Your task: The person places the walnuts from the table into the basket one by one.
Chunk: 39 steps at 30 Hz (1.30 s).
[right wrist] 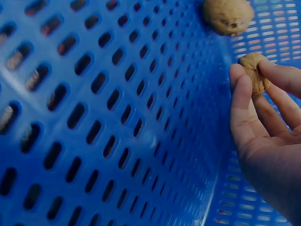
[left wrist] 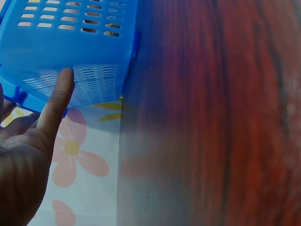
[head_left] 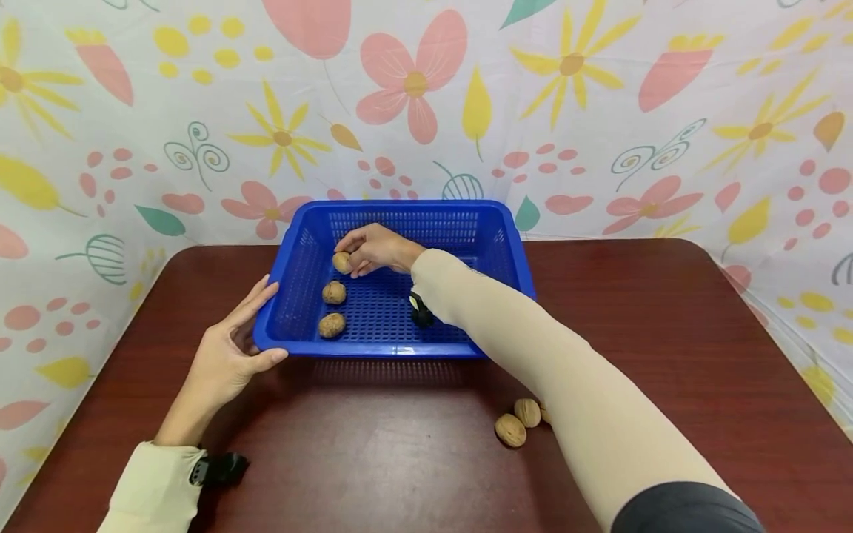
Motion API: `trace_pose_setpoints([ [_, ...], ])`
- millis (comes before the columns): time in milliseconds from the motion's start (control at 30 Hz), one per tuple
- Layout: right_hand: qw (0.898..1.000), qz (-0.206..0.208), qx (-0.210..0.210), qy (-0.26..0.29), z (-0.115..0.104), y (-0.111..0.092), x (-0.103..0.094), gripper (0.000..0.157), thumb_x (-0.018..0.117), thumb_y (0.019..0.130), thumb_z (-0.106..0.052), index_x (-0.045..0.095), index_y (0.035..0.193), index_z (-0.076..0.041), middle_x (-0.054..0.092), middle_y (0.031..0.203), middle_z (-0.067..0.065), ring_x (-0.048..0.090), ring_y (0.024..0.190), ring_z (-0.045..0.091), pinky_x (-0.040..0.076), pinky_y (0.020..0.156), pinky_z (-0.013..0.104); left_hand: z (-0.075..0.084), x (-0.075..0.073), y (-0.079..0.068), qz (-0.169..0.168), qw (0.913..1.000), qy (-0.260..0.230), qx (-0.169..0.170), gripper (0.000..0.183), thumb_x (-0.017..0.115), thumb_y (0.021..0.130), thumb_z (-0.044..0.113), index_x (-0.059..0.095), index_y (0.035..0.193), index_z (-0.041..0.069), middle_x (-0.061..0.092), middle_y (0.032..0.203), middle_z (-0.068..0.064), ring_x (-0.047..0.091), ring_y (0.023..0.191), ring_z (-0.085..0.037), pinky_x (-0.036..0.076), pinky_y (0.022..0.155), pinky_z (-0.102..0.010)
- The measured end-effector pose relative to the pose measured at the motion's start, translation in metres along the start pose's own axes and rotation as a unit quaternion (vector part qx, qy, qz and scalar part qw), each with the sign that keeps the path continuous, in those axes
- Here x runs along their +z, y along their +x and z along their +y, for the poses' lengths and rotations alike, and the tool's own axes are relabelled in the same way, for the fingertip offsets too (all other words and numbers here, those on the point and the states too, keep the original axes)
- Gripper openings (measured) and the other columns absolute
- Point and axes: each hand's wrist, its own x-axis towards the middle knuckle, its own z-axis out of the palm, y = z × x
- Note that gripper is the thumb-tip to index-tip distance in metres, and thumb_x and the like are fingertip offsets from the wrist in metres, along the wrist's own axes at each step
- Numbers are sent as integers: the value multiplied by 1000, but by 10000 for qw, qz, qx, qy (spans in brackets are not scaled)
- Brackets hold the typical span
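With twelve o'clock pointing straight away from the person, the nearest things on the table are loose walnuts, between four and five o'clock from the basket. Two show plainly, another is partly covered by the right sleeve, and I cannot tell whether more lie behind it. At eight o'clock the left hand braces the near corner of the blue basket, thumb against the near rim, visible fingers fairly straight along the side, apparently steadying it. Inside, toward eight o'clock, lies the near walnut; just beyond, at nine, is the middle walnut. Farther in, toward ten, the right hand pinches the held walnut between thumb and fingers, roughly in line with those two; whether it touches the basket floor I cannot tell. Past the table's twelve o'clock edge hangs a flowered cloth.

The step in hand looks like setting this walnut at the row's far end. The next move seems to call for loosening the right fingers without nudging its neighbour, lifting over the rim, and going back toward five o'clock for another.
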Motion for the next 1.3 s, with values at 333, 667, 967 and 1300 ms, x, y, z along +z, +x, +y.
trace_pose_setpoints([
  [333,9990,-2,150,-428,2,11,7,44,67,99,2,63,142,-5,62,147,16,73,102,30,61,92,39,1,0,-4,-36,10000,14,5,83,79,87,-8,43,160,8,25,175,-11,49,133,9,56,89,-13],
  [667,9944,-14,46,-1056,-19,-22,-27,48,64,102,-4,56,149,-8,58,153,12,69,118,34,57,102,45,-2,2,1,-44,9998,-187,-4,83,80,87,-8,44,160,9,25,175,-10,49,135,6,56,91,-14],
  [967,9900,-23,-490,-1325,-43,-120,-85,36,62,103,-8,65,138,-5,64,142,17,71,110,29,59,98,44,0,0,2,-6,9999,-133,-86,81,79,87,-7,44,159,8,25,175,-9,47,143,-9,54,93,-13],
  [1300,9779,1007,-616,-1728,-12,-280,-115,32,66,103,-12,69,135,-12,77,120,5,72,91,25,59,77,33,3,0,1,1,9994,-320,-133,80,78,87,-10,45,158,5,25,175,-12,46,142,-5,53,94,-13],
])
